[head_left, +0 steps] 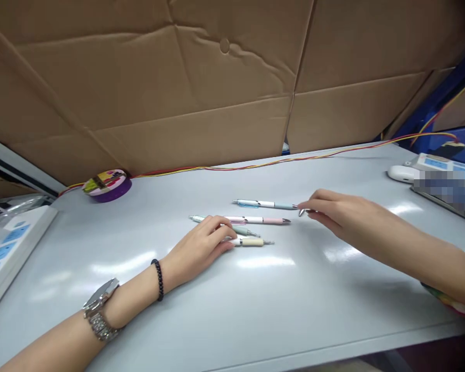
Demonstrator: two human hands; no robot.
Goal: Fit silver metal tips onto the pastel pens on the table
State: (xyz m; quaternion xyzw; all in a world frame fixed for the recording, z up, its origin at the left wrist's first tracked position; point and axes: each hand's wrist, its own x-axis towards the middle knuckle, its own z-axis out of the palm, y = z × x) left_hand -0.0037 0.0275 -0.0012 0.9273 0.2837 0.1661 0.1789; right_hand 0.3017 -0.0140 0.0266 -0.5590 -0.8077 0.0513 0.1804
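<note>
My left hand (206,242) is closed with its thumb and fingertips around the left end of a cream and white pen (252,242), which lies flat with a thin metal end to the right. Partly under those fingers is a pale green pen (245,231), also with a thin metal end. Behind them lie a pink and white pen (270,220) and a blue and white pen (262,204), side by side. My right hand (331,209) pinches a small silver pen tip (302,212) just right of the blue pen's end. The fingers hide part of it.
A round purple tin (109,187) stands at the back left, by red and yellow wires (232,168) along the cardboard wall (201,93). Power strips (13,253) lie at the left and back right (434,163). A white mouse-like object (401,173) is at the right.
</note>
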